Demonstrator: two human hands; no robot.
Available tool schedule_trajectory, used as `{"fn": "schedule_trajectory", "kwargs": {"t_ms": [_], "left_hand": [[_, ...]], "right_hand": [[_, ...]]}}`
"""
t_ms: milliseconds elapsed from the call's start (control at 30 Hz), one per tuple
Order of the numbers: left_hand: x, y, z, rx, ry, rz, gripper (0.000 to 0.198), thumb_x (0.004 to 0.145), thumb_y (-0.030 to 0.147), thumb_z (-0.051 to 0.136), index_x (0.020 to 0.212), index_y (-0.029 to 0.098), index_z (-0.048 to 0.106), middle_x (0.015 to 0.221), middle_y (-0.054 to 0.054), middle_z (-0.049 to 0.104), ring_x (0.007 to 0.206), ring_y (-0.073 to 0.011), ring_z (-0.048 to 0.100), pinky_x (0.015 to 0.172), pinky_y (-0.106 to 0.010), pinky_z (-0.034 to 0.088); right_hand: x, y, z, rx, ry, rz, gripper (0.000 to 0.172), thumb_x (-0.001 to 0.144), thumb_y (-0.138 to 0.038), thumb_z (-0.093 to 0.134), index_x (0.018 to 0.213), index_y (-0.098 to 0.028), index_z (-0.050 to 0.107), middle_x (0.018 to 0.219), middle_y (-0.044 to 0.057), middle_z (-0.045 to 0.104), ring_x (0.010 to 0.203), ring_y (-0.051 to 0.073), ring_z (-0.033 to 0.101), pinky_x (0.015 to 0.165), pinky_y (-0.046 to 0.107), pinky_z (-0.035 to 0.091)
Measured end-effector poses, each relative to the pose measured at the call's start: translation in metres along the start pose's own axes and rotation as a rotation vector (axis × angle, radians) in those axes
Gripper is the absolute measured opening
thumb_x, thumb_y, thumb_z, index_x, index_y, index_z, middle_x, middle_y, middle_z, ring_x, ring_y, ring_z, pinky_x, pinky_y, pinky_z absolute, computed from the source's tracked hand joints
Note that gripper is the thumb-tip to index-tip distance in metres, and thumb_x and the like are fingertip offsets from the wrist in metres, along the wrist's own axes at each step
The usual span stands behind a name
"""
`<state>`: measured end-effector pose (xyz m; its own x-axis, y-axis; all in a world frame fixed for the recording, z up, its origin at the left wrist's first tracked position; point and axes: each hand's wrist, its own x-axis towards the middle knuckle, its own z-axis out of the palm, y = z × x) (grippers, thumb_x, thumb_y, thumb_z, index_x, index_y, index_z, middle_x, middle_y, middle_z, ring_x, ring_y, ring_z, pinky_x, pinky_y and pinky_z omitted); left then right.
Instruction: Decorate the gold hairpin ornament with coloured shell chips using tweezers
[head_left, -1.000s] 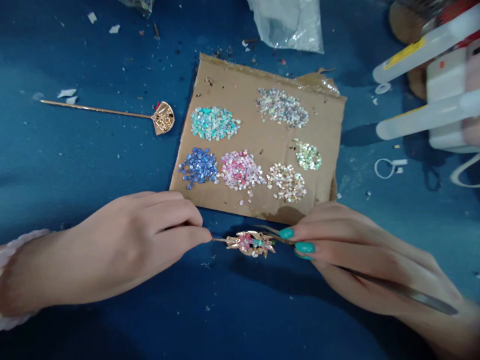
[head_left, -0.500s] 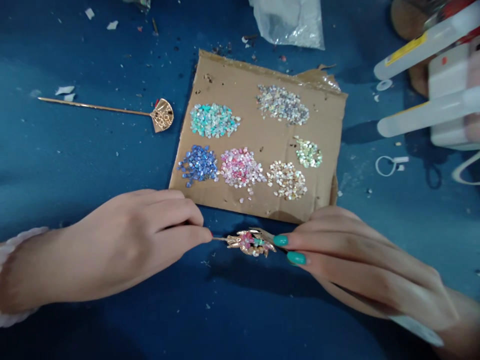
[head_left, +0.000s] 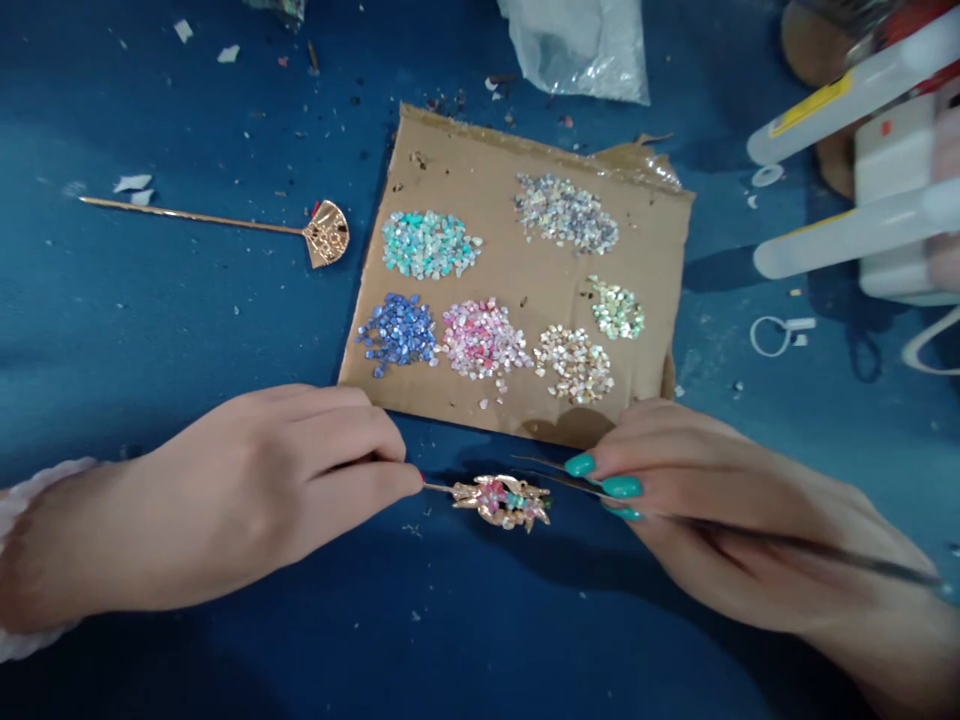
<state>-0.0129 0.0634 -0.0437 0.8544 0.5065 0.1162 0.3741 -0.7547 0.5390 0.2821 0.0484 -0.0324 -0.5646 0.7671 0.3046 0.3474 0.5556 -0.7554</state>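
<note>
- Gold-toned hairpin ornament (head_left: 501, 498) lies on the blue counter (head_left: 150, 330) at lower centre, between the two hands and just below the near edge of the cardboard sheet (head_left: 495, 180)
- Left hand (head_left: 255, 490) has its fingers curled in, thumb and forefinger pinched shut on the thin stem at the ornament's left end
- Right hand (head_left: 720, 520) is closed round slim tweezers (head_left: 551, 472), teal-nailed fingertips pressing the blades; the tips sit just up and right of the ornament, apart from it, and whether they carry anything is too small to tell
- Ornament is probably light and stiff, though the stem looks thin enough to bend and the coloured bits set in its face look brittle; the stem seems the safest place to hold, not the decorated face
- Cardboard sheet bears six loose chip piles (head_left: 482, 338), teal, blue, pink, silver, green and cream; a nudge would likely scatter them, and the right hand's fingers lie at its near edge
- Fan-headed pin (head_left: 326, 232) rests left of the cardboard, a plastic bag (head_left: 577, 45) at top centre, white tubes (head_left: 847, 95) at upper right
</note>
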Motion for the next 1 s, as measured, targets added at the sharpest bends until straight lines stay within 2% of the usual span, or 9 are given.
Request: {"fn": "schedule_trajectory", "kwargs": {"t_ms": [100,233,333,433,567,667,800,1000], "left_hand": [[0.0,0.004,0.001,0.031,0.056,0.003,0.029,0.1,0.016,0.035,0.091,0.018,0.063,0.086,0.001,0.063,0.077,-0.0138,0.058,0.072,-0.027,0.043],[-0.003,0.01,0.001,0.106,0.119,0.083,0.035,0.1,0.011,0.031,0.097,0.014,0.066,0.086,-0.001,0.067,0.081,-0.0148,0.06,0.078,-0.028,0.046],[-0.008,0.011,0.001,0.176,0.155,0.124,0.029,0.097,0.007,0.037,0.106,0.01,0.065,0.093,-0.005,0.068,0.091,-0.0172,0.061,0.087,-0.03,0.046],[-0.013,0.011,0.003,0.26,0.177,0.166,0.028,0.094,0.004,0.04,0.107,0.008,0.064,0.097,-0.007,0.067,0.096,-0.0204,0.061,0.087,-0.034,0.047],[-0.014,0.01,0.005,0.315,0.15,0.139,0.029,0.094,0.004,0.038,0.108,0.008,0.063,0.101,-0.008,0.068,0.093,-0.0208,0.062,0.083,-0.035,0.048],[-0.011,0.009,0.004,0.324,0.129,0.149,0.028,0.095,0.006,0.038,0.105,0.009,0.064,0.095,-0.006,0.069,0.086,-0.0196,0.06,0.078,-0.034,0.048],[-0.008,0.007,0.002,0.341,0.126,0.173,0.026,0.096,0.006,0.038,0.102,0.01,0.064,0.089,-0.004,0.068,0.083,-0.0193,0.057,0.076,-0.033,0.046],[-0.007,0.006,-0.001,0.334,0.101,0.171,0.032,0.097,0.007,0.035,0.103,0.014,0.065,0.095,-0.004,0.067,0.091,-0.0176,0.057,0.086,-0.03,0.046]], "right_hand": [[0.001,0.009,0.002,0.07,0.04,-0.11,0.038,0.07,0.007,0.058,0.101,-0.014,0.064,0.083,0.005,0.069,0.08,0.016,0.068,0.074,0.03,0.06],[-0.001,0.008,0.004,0.139,0.051,-0.062,0.045,0.07,0.01,0.056,0.106,-0.015,0.063,0.083,0.004,0.069,0.08,0.016,0.067,0.07,0.031,0.06],[-0.002,0.004,0.005,0.199,0.057,-0.04,0.041,0.072,0.008,0.057,0.104,-0.015,0.064,0.082,0.004,0.069,0.078,0.016,0.066,0.07,0.031,0.06],[-0.001,0.002,0.006,0.225,0.094,-0.007,0.035,0.074,0.005,0.058,0.102,-0.015,0.064,0.083,0.005,0.069,0.077,0.015,0.067,0.071,0.03,0.061],[0.0,0.003,0.008,0.214,0.166,0.032,0.03,0.076,0.004,0.06,0.099,-0.015,0.065,0.082,0.004,0.068,0.078,0.014,0.068,0.073,0.028,0.061],[0.001,0.003,0.009,0.204,0.206,0.074,0.026,0.077,0.0,0.062,0.095,-0.019,0.066,0.079,0.004,0.069,0.077,0.016,0.068,0.072,0.03,0.061],[0.001,0.002,0.009,0.264,0.173,0.077,0.022,0.08,-0.003,0.062,0.094,-0.019,0.066,0.077,0.003,0.069,0.072,0.016,0.068,0.069,0.032,0.061],[0.002,0.003,0.01,0.456,0.057,0.085,0.017,0.085,-0.008,0.06,0.097,-0.017,0.067,0.077,0.006,0.069,0.073,0.017,0.068,0.065,0.032,0.061]]}}
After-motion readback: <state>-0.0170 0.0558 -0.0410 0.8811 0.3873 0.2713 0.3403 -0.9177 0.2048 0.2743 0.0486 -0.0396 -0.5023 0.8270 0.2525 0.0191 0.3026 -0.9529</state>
